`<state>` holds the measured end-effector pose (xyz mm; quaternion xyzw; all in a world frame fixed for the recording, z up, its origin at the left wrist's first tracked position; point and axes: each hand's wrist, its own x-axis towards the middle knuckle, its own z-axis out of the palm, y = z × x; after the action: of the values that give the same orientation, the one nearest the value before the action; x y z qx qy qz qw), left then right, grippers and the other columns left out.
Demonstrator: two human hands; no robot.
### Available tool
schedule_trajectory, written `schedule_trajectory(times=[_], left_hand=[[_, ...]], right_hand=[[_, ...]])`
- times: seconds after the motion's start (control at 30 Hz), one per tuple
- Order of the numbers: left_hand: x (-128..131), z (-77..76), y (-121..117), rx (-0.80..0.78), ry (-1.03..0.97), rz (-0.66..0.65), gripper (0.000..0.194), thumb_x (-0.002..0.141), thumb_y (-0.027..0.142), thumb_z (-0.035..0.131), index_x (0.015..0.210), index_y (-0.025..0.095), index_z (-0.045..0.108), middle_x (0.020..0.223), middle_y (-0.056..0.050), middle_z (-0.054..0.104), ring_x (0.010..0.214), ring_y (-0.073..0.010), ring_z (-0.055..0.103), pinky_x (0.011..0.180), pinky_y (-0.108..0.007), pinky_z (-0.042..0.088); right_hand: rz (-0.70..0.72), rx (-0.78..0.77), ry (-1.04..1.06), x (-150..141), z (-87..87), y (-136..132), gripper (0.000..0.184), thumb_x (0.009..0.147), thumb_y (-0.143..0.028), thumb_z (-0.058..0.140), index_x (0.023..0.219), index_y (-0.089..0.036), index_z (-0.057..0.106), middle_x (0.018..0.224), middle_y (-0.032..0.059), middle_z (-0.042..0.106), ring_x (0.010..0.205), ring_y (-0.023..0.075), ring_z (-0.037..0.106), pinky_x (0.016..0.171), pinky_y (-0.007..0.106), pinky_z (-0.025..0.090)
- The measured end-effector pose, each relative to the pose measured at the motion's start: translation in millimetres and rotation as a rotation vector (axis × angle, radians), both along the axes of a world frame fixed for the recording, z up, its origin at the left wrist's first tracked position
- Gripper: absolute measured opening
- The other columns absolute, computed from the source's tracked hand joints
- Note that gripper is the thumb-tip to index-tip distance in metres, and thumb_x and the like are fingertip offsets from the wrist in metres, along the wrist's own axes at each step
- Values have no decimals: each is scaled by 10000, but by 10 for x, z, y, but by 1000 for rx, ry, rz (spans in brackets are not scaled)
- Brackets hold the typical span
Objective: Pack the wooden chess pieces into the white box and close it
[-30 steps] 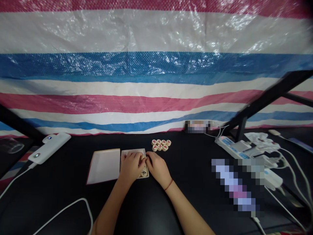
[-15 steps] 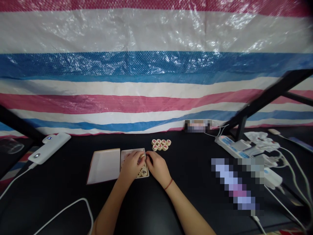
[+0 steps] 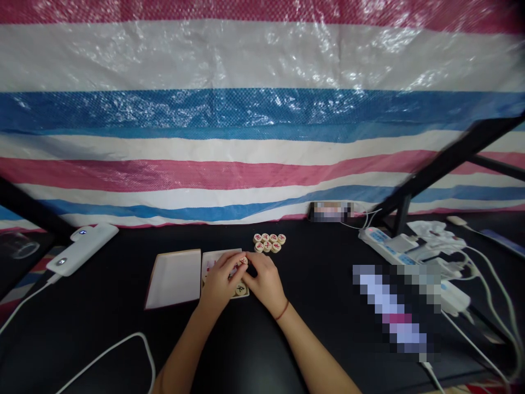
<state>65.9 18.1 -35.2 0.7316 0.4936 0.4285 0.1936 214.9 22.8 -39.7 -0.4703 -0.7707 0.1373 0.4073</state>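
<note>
The left hand (image 3: pixel 221 279) reaches over an open white box (image 3: pixel 210 255), fingers curled and thumb drawn in, pinching a red-marked xiangqi piece (image 3: pixel 243 261) above the box's two o'clock side. The right hand (image 3: pixel 264 280) is half closed at the box's three o'clock edge, its fingertips meeting at that same piece; whether they grip it too cannot be told. Below the left thumb, a black-marked xiangqi piece (image 3: pixel 240 288) lies in the box at five o'clock. From the box, the lid (image 3: pixel 174 279) rests at nine o'clock on the black bench (image 3: pixel 246 350), and a two-row group of red-marked pieces (image 3: pixel 267 244) at two o'clock.
</note>
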Motion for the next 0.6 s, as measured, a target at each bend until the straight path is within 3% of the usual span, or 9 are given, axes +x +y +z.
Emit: schedule_trajectory(times=[0.17,0.3,0.43,0.6], left_hand=[[-52,-79,20,-3,131,-41,290,904,296,540,1182,258,614,1147,-46,669,1059,-193,639,924,-339,533],[-89,-78,16,1,169,13,300,903,292,543,1193,246,604,1135,-52,674,1022,-192,654,887,-328,545],[-121,-97,26,25,172,78,273,896,273,534,1151,243,627,1091,-54,672,908,-178,676,839,-317,553],[-110,-102,28,10,150,58,270,881,235,528,1128,254,636,1108,-46,652,769,-134,661,817,-301,553]], right_hand=[[13,4,-51,13,-17,1,223,851,-226,607,1067,-174,627,973,84,701,880,244,637,769,373,486],[11,15,-11,32,23,33,245,860,-199,565,1098,-189,622,1023,85,684,947,231,630,838,372,501],[-239,92,54,289,73,162,262,845,-221,525,1074,-164,640,1062,119,628,989,236,606,870,372,502],[-582,-32,-17,875,33,318,318,763,-279,526,1014,-130,652,964,110,630,646,172,570,672,330,492]])
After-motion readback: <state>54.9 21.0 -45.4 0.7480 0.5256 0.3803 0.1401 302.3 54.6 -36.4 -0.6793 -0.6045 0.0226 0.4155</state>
